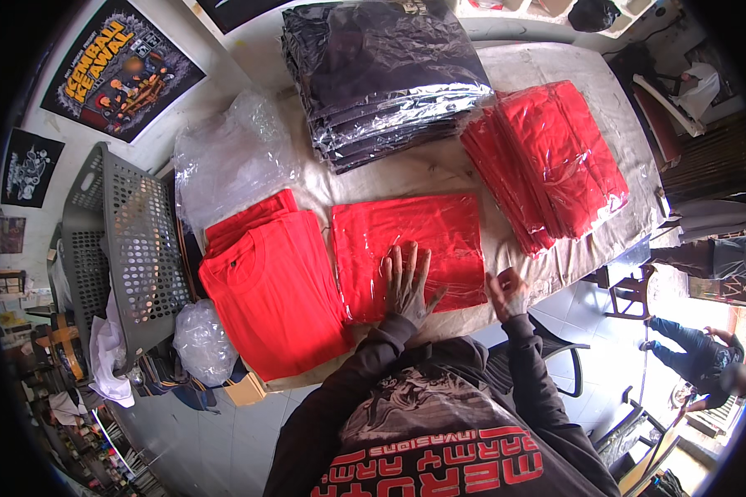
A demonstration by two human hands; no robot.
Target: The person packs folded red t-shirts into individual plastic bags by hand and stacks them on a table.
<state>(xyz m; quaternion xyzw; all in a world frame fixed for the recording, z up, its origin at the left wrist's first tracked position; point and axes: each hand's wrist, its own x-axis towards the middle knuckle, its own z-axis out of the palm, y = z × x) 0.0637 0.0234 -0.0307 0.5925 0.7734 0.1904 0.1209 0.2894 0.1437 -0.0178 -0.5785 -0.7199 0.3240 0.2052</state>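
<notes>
A folded red shirt in a clear plastic bag [360,248] lies flat on the cloth-covered table. My left hand [408,282] rests on it, palm down with the fingers apart. Just past the bag's right edge is my right hand [507,292], its fingers curled; whether it pinches the bag's edge cannot be told. To the left sits a pile of folded red T-shirts [273,292] without bags. A stack of bagged red shirts [559,168] stands at the back right, beside a taller stack of bagged dark garments [391,68]. Loose clear plastic bags [230,161] lie at the back left.
A grey perforated plastic basket [143,248] stands left of the table [566,62]. Crumpled clear plastic [205,341] bulges beside the table's left edge. A black chair [559,354] is close on the right. Another person [702,354] is farther off at the right.
</notes>
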